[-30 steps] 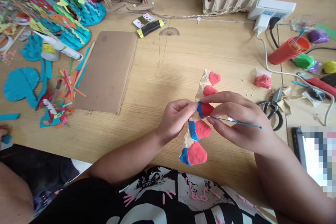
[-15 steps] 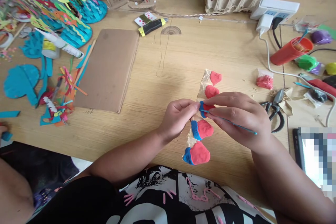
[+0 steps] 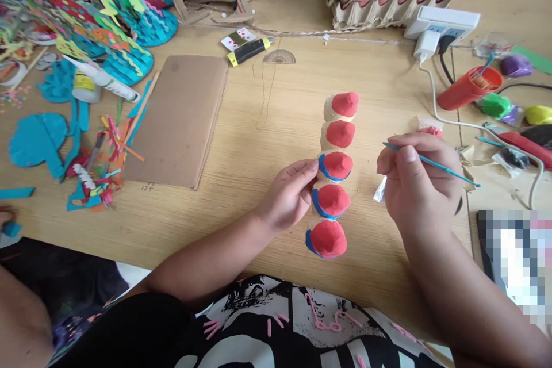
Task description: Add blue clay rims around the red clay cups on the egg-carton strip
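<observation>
My left hand (image 3: 291, 192) pinches the left edge of an egg carton strip (image 3: 328, 108), a row of several bumps. Red clay covers the tops of the bumps, and blue clay edges the three nearest my body; the two far ones show bare tan carton on their left sides. Apart from the strip, to its right, my right hand (image 3: 420, 184) is closed around a thin blue clay tool (image 3: 448, 168), which slants down to the right. Behind that hand the scissors are mostly hidden, and a small bag of red clay (image 3: 430, 126) shows partly.
A brown cardboard sheet (image 3: 176, 121) lies left, near blue cutouts (image 3: 38, 138) and paper scraps. Stacked egg trays (image 3: 397, 0) and a power strip (image 3: 444, 23) stand at the back. At right are a red cup (image 3: 466, 89), a white cable and coloured clay lumps.
My right hand has drawn away from the strip to the right, still holding the tool. The strip has been tilted in my left hand, so its red tops now face me more.
</observation>
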The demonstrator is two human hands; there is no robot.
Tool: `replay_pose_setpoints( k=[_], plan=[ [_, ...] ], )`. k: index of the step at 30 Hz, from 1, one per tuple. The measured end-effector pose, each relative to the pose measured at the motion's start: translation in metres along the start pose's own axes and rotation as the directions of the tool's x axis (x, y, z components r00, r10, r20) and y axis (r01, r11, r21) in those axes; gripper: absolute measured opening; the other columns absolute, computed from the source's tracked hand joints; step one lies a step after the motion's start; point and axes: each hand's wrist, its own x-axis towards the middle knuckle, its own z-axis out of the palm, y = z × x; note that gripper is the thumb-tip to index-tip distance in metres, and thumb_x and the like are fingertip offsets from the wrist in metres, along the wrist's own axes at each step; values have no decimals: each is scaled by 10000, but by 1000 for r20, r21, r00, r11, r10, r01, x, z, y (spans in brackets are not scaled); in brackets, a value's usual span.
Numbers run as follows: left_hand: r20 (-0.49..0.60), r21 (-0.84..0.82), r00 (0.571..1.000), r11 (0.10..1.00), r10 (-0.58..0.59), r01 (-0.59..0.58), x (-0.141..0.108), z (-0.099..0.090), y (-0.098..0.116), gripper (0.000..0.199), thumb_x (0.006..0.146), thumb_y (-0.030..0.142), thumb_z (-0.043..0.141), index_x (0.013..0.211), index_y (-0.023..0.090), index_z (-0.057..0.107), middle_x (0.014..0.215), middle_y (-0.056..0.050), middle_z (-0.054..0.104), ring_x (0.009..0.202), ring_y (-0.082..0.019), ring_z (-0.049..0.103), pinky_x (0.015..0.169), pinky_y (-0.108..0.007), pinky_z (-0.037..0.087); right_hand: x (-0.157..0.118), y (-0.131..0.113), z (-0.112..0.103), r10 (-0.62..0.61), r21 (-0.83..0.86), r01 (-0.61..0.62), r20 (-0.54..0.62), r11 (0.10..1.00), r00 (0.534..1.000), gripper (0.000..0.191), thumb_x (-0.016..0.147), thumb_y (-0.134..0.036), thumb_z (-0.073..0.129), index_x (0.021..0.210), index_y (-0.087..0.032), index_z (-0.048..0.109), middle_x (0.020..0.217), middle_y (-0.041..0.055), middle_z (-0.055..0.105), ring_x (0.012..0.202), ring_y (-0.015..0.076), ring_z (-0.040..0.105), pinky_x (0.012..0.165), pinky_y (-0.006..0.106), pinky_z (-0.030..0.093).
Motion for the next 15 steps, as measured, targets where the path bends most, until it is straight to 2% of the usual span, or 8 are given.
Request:
replay_pose_setpoints(
  k=[2,5,8,11,13,15],
  plan=[
    [26,15,999,999,-44,43,0,0,3,402,833,599,746,774,212,654,735,-38,605,644,-157,546,591,-322,459,-3,10,2,71,14,-70,-21,997,997,134,983,-361,645,1036,-294,748,663,-23,639,602,142,578,581,312,468],
    [74,8,992,995,-102,101,1,0,6,411,840,635,702,778,236,627,723,-37,559,610,-162,504,568,-336,433,-11,22,8,200,61,-205,81,977,976,152,977,-399,652,984,-265,724,776,-6,707,697,137,632,643,294,516],
    [98,-3,992,997,-80,81,4,-1,4,436,846,674,661,776,245,621,757,-40,561,668,-181,535,623,-340,455,-19,25,13,344,167,-396,271,903,899,212,958,-452,667,967,-244,703,836,-1,716,739,127,643,676,273,540],
    [132,-47,989,996,-71,77,5,-2,1,410,882,650,634,817,247,651,794,-41,570,731,-183,545,678,-332,476,-23,23,18,400,273,-542,437,795,806,246,923,-480,702,977,-241,706,818,-4,719,728,132,665,701,294,577],
    [154,-94,984,990,-92,107,4,-2,0,366,940,583,604,889,230,686,844,-45,579,760,-167,538,704,-315,483,-24,21,20,410,316,-587,478,745,777,231,896,-455,741,979,-240,721,831,-1,747,732,138,685,727,311,595],
    [153,-118,985,988,-84,103,3,-2,-1,324,971,514,605,951,209,713,890,-48,595,788,-150,541,731,-293,491,-25,20,21,415,347,-596,471,724,779,187,878,-408,769,964,-245,735,846,-5,768,734,132,694,736,303,598]
  ],
)
